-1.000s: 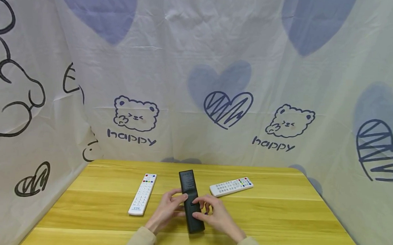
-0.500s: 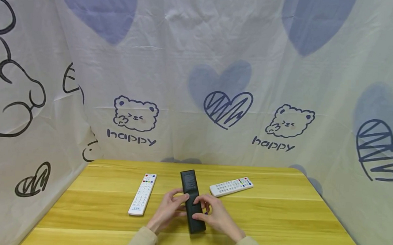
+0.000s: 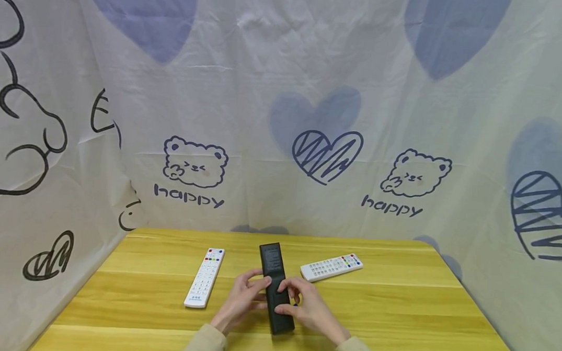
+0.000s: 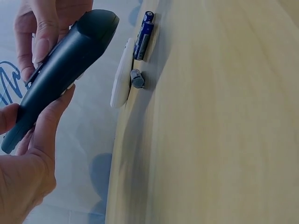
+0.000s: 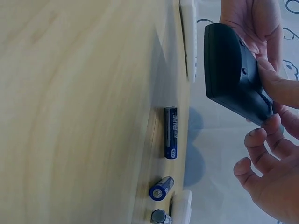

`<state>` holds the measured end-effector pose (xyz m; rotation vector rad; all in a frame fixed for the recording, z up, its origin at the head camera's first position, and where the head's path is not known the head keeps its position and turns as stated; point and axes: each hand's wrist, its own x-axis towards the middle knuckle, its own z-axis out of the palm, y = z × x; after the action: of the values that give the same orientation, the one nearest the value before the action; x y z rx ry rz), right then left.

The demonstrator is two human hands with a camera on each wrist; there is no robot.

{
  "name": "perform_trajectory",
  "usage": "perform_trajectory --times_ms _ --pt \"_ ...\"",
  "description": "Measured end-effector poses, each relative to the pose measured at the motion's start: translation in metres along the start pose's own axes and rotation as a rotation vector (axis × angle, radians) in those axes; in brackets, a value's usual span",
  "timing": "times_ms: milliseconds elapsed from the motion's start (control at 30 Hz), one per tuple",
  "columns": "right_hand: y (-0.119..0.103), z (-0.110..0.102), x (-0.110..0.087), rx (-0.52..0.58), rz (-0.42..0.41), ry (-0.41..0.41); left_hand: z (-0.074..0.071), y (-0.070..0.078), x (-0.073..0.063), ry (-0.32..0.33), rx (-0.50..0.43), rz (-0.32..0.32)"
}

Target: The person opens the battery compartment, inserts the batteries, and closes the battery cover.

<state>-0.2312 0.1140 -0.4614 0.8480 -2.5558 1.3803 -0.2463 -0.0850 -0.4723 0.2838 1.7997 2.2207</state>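
A black remote control [image 3: 271, 259] is held up over the table with its back facing up. My left hand [image 3: 241, 300] grips it from the left side, thumb on the back and fingers beneath. The thumb and fingertips of my right hand [image 3: 312, 306] pinch at the battery cover [image 4: 39, 71] on its lower back. In the left wrist view the cover's edge shows slightly proud of the body. Beneath the remote, blue batteries [image 5: 171, 133] lie on the tabletop, mostly hidden by the right hand in the head view.
One white remote control [image 3: 204, 278] lies on the left of the wooden table [image 3: 406, 317]. Another white remote control [image 3: 331, 268] lies slanted behind the right hand. A printed cloth [image 3: 267, 54] hangs around the table's back and sides.
The black remote control has shifted slightly to the right, and both hands moved with it. Their hold on it looks the same.
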Motion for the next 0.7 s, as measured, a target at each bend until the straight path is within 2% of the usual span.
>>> perform_trajectory --times_ms 267,500,700 --pt "0.000 -0.001 -0.002 0.051 -0.006 -0.001 0.002 -0.002 -0.001 0.011 0.017 0.011" --pt "0.006 -0.003 -0.005 0.208 -0.043 -0.002 0.003 -0.003 0.000 0.029 0.021 0.001" --pt "0.014 -0.003 -0.008 0.324 -0.078 0.015 0.002 -0.003 0.000 0.020 0.018 0.005"
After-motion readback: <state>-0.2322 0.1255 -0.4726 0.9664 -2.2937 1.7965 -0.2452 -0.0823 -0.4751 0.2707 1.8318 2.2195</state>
